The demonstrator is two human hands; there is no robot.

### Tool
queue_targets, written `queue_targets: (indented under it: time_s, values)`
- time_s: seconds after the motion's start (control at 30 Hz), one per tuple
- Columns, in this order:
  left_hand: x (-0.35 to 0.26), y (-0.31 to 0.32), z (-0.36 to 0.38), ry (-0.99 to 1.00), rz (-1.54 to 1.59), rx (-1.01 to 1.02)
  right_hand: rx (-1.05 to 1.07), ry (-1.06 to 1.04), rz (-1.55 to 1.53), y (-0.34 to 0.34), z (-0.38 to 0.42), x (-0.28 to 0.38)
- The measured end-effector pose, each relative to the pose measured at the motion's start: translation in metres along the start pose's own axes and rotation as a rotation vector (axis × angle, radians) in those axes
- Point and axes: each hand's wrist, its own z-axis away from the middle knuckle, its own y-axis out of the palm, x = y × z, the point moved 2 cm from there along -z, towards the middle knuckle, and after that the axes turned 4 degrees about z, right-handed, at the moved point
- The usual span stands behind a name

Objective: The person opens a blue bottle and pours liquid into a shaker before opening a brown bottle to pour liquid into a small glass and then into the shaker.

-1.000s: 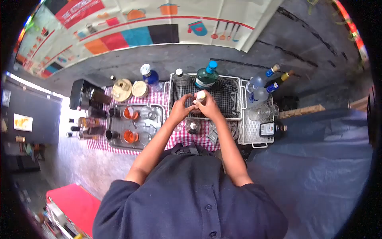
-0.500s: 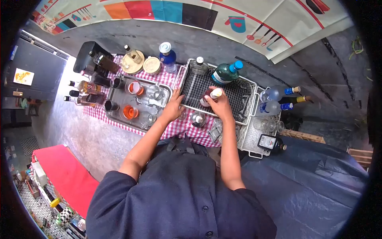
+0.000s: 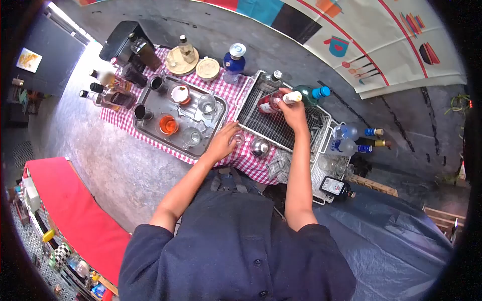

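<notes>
A red bottle with a white cap [image 3: 270, 102] is gripped near its neck by my right hand [image 3: 293, 111], tilted over the black mesh-lined basket [image 3: 251, 111]. Just behind it in the basket are a clear bottle [image 3: 271, 82] and a green bottle with a blue cap [image 3: 310, 96]. My left hand [image 3: 223, 141] is open, between the basket's left corner and the metal tray [image 3: 175, 153], close to a small clear glass [image 3: 238, 138]. A round glass vessel with a metal top [image 3: 260, 147] stands in front of the basket.
Glasses with orange-red contents [image 3: 168, 124] and clear glasses [image 3: 207, 104] stand on the tray. Several bottles [image 3: 113, 96] are at the left. A blue bottle [image 3: 234, 62] stands behind. At the right, a white rack [image 3: 321, 173] holds bottles and glasses. A cloth [image 3: 278, 166] lies nearby.
My right hand has moved the red bottle back toward the other bottles in the basket. My left hand has come off the basket's edge area toward the small glass. The camera view has turned.
</notes>
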Motion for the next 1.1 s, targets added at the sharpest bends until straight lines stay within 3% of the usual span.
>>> queue_targets:
  time_s: [0.13,0.37,0.6,0.73,0.97,1.1]
  values:
    - [-0.008,-0.006,0.008,-0.055,0.032,-0.017,-0.016,-0.084,0.007,0.014,-0.019,0.002]
    - [-0.007,-0.020,0.017,-0.095,0.101,-0.024,0.094,0.010,0.034,0.030,-0.033,-0.002]
    - [-0.008,-0.037,0.022,-0.134,0.187,0.025,0.063,-0.093,0.371,0.020,-0.039,-0.006]
    - [-0.008,-0.052,0.022,-0.148,0.178,0.046,0.005,-0.018,0.392,0.015,-0.004,0.008]
    - [0.003,-0.062,0.027,-0.158,0.217,0.181,-0.110,0.412,0.221,0.020,0.130,-0.003]
    - [0.012,-0.057,0.027,-0.172,0.190,0.345,-0.169,0.472,0.242,0.039,0.196,-0.004]
